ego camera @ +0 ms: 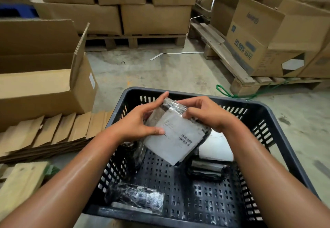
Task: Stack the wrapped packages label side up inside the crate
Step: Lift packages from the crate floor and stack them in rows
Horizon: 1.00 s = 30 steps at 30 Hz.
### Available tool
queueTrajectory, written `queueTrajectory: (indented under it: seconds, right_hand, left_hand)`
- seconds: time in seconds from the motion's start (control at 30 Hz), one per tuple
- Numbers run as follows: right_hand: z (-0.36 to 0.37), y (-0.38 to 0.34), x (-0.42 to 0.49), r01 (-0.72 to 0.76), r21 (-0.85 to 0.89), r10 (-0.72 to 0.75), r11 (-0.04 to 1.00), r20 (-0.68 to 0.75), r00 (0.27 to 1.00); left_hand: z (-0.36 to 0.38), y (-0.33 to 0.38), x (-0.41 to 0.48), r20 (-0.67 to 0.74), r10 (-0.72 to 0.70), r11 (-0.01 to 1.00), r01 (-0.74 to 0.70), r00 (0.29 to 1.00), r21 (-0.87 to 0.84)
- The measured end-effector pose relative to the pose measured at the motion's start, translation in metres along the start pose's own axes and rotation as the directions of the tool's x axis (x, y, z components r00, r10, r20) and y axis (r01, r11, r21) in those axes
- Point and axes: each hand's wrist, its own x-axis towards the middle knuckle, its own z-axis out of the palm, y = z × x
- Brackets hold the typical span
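Note:
A black perforated plastic crate [271, 120] stands on the floor in front of me. Above it I hold a wrapped package [175, 135] with its white barcode label facing up. My left hand [137, 120] grips its left edge and my right hand [205, 111] pinches its far right corner. Inside the crate lie other wrapped packages: one at the near left corner [141, 199], one dark one at the right [207, 170], one with a white label up [216, 149] behind it, and one leaning on the left wall [132, 149].
An open cardboard box [44, 78] stands to the left, with flattened cardboard sheets [53, 135] beside the crate. Pallets stacked with cartons [142, 19] fill the back and right [267, 36]. A green cord [232, 94] lies on the concrete floor.

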Motion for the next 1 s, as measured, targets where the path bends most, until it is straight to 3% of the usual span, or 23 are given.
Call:
queueTrajectory:
  seconds: [0.1, 0.27, 0.4, 0.5, 0.57, 0.67, 0.8, 0.9, 1.0]
  right_hand:
    - [-0.009, -0.002, -0.009, -0.001, 0.08, 0.001, 0.997, 0.0, 1.0]
    - [-0.011, 0.002, -0.024, 0.165, 0.204, -0.109, 0.965, -0.258, 0.96]
    - [0.007, 0.01, -0.042, 0.2, -0.051, -0.207, 0.978, -0.21, 0.956]
    - [0.026, 0.021, -0.041, 0.229, -0.329, -0.277, 0.916, -0.108, 0.955]
    - [0.034, 0.031, -0.035, 0.22, -0.417, -0.294, 0.882, -0.12, 0.948]
    - [0.035, 0.044, -0.031, 0.165, -0.388, -0.263, 0.907, -0.215, 0.94]
    - [0.031, 0.058, -0.034, 0.109, -0.381, -0.212, 0.918, -0.239, 0.948]
    - [0.034, 0.063, -0.032, 0.025, -0.506, -0.136, 0.862, -0.183, 0.974]
    - [0.044, 0.068, -0.028, -0.139, -0.681, 0.0, 0.719, -0.199, 0.98]
  left_hand:
    - [0.004, 0.006, 0.006, -0.015, 0.031, 0.998, -0.032, 0.999, -0.062]
    - [-0.002, 0.0, 0.005, -0.151, 0.001, 0.984, -0.028, 0.989, -0.178]
    - [-0.017, -0.003, 0.002, -0.302, -0.069, 0.973, -0.003, 0.951, -0.231]
    - [-0.022, -0.008, 0.001, -0.274, -0.116, 0.945, 0.021, 0.955, -0.325]
    - [-0.016, -0.007, 0.004, -0.251, -0.141, 0.941, 0.051, 0.958, -0.335]
    - [-0.005, -0.008, 0.01, -0.246, -0.14, 0.99, 0.129, 0.959, -0.064]
    - [0.017, -0.015, 0.013, -0.052, -0.306, 0.894, 0.306, 0.951, 0.328]
    - [0.031, -0.026, 0.011, -0.059, -0.324, 0.838, 0.315, 0.944, 0.446]
    - [0.033, -0.032, 0.004, -0.075, -0.334, 0.802, 0.325, 0.94, 0.501]
